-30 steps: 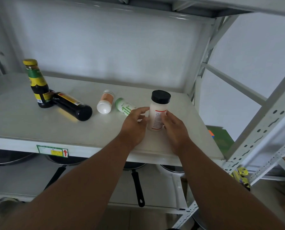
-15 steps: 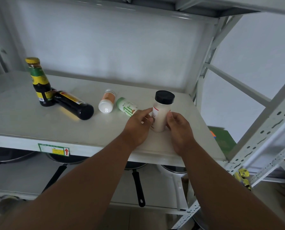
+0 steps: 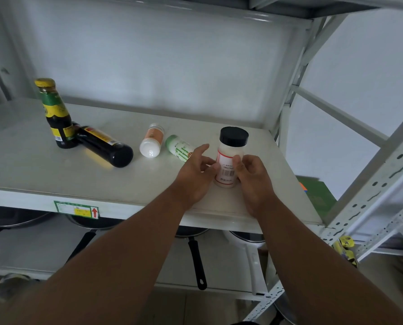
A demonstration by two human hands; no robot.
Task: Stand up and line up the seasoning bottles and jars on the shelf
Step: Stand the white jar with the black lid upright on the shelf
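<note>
A white jar (image 3: 229, 160) with a black lid is stood upright right of centre in the frame, near the front edge of the shelf (image 3: 31, 174). It is gripped by the curled fingers of the right hand (image 3: 252, 181), while the left hand (image 3: 193, 177) is held against its other side with fingers loosely spread. Two small bottles, one orange (image 3: 151, 143) and one green (image 3: 179, 148), are laid flat just left of the hands. At the left, a dark bottle (image 3: 104, 146) is laid against an upright bottle (image 3: 55, 113). Bare shelf is seen behind the jar and along the front left.
</note>
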